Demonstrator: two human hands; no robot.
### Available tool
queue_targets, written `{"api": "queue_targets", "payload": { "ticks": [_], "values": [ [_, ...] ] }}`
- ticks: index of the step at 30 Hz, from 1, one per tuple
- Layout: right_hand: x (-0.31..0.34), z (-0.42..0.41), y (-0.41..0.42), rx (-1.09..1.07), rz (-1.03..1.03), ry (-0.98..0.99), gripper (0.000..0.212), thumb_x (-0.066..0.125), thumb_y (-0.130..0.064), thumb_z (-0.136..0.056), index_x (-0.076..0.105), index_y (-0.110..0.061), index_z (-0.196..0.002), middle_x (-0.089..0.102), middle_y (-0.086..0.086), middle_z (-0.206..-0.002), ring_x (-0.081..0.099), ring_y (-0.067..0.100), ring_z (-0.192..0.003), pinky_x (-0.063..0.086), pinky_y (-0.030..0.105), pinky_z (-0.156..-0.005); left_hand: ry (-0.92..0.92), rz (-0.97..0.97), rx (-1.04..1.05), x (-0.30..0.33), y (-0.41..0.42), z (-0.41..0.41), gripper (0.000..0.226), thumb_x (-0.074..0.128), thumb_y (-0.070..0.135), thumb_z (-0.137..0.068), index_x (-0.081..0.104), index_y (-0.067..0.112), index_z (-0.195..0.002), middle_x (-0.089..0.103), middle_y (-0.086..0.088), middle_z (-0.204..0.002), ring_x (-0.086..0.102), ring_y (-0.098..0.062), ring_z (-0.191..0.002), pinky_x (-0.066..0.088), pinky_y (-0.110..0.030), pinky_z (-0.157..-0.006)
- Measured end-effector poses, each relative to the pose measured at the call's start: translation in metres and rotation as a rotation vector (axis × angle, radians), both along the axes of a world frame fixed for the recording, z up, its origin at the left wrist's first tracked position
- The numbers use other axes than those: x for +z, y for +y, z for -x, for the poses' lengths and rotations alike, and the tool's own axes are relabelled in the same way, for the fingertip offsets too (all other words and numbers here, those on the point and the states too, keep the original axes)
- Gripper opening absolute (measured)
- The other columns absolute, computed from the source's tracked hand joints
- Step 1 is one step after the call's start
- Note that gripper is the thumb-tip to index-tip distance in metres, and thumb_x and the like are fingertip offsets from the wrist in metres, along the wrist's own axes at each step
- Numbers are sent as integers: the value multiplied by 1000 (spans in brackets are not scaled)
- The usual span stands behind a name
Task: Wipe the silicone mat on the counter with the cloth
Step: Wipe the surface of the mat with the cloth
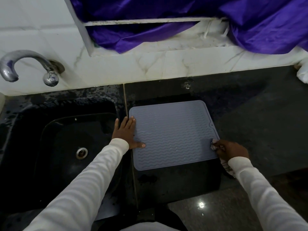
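A grey-blue silicone mat [173, 134] with wavy ridges lies flat on the black counter [250, 114]. My left hand [126, 133] rests flat on the mat's left edge, fingers straight and thumb spread onto the mat. At the mat's right edge, near its front corner, my right hand [230, 150] grips a bunched pale cloth [215, 144]. More of the cloth shows under my right wrist. Most of the cloth is hidden by that hand.
A black sink [50, 147] with a steel drain lies directly left of the mat. A chrome tap [25, 64] juts from the white tiled wall [150, 64]. Purple fabric [183, 22] hangs over the ledge behind. The counter's front edge and the floor [216, 210] are close below.
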State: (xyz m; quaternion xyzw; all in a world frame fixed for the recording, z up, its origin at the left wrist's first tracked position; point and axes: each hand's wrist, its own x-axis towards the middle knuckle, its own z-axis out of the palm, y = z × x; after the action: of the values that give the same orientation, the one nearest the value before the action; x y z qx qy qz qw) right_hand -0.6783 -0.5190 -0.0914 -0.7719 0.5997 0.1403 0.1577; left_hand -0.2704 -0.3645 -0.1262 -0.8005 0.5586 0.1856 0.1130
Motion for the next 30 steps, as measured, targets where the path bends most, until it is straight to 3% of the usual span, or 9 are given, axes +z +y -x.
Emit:
{"api": "queue_targets", "payload": {
  "ticks": [4, 8, 13, 19, 21, 23, 24, 27, 30],
  "values": [
    [3, -49, 6, -7, 76, -196, 36, 57, -51, -89, 58, -43, -125, 67, 3, -118, 64, 29, -104, 49, 34, -85, -28, 8, -9, -1, 0, 2, 136, 38, 98, -59, -11, 17, -156, -12, 0, -164, -14, -23, -150, -19, -53, -116],
    [-3, -124, 33, 176, 54, -396, 42, 62, -38, -88, 56, -40, -129, 66, -1, -122, 61, 24, -111, 46, 33, -90, -25, 17, 5, -4, 2, 4, 133, 36, 97, -60, -11, 18, -155, -13, 1, -164, -14, -22, -150, -16, -54, -117],
    [-27, -162, 58, 351, -15, -336, 42, 56, -40, -90, 52, -42, -132, 63, -4, -127, 61, 24, -113, 50, 35, -90, -7, 20, 26, -4, 4, 5, 133, 38, 97, -60, -11, 19, -156, -13, 1, -164, -14, -22, -150, -16, -53, -117],
    [-28, -118, 25, 250, -63, -268, 41, 51, -55, -91, 47, -52, -131, 54, -10, -138, 53, 18, -123, 40, 33, -104, 27, 16, 55, -6, 6, 10, 134, 38, 97, -59, -13, 19, -156, -16, 3, -163, -16, -21, -150, -16, -53, -117],
    [-18, -104, 8, 244, -43, -257, 39, 51, -56, -91, 52, -49, -129, 54, -13, -136, 51, 17, -125, 36, 24, -104, 48, 22, 63, -6, 7, 10, 135, 40, 97, -58, -13, 20, -156, -16, 4, -163, -16, -21, -150, -16, -53, -117],
    [-17, -85, -12, 296, 3, -209, 33, 53, -55, -92, 58, -46, -123, 62, -18, -122, 54, 18, -121, 35, 10, -94, 65, 16, 71, -6, 6, 8, 136, 43, 96, -57, -13, 21, -156, -16, 5, -163, -16, -21, -150, -18, -53, -116],
    [-15, -74, -21, 308, 8, -157, 32, 52, -55, -92, 57, -49, -123, 62, -19, -120, 55, 20, -120, 36, 9, -93, 69, 17, 73, -7, 6, 7, 136, 44, 96, -57, -13, 22, -155, -16, 5, -163, -16, -21, -150, -18, -52, -116],
    [-8, -51, -40, 162, -45, -53, 43, 47, -56, -92, 37, -59, -134, 54, -2, -137, 56, 27, -118, 42, 32, -100, 86, 18, 68, -7, 6, 6, 136, 45, 96, -57, -13, 23, -156, -17, 6, -163, -16, -21, -150, -17, -53, -116],
    [-4, -34, -51, 113, -17, 24, 49, 49, -47, -91, 35, -55, -137, 62, 7, -123, 63, 30, -104, 48, 37, -89, 98, 12, 62, -6, 4, 2, 137, 47, 96, -56, -13, 24, -156, -17, 6, -163, -16, -23, -150, -15, -55, -117]
  ]
}}
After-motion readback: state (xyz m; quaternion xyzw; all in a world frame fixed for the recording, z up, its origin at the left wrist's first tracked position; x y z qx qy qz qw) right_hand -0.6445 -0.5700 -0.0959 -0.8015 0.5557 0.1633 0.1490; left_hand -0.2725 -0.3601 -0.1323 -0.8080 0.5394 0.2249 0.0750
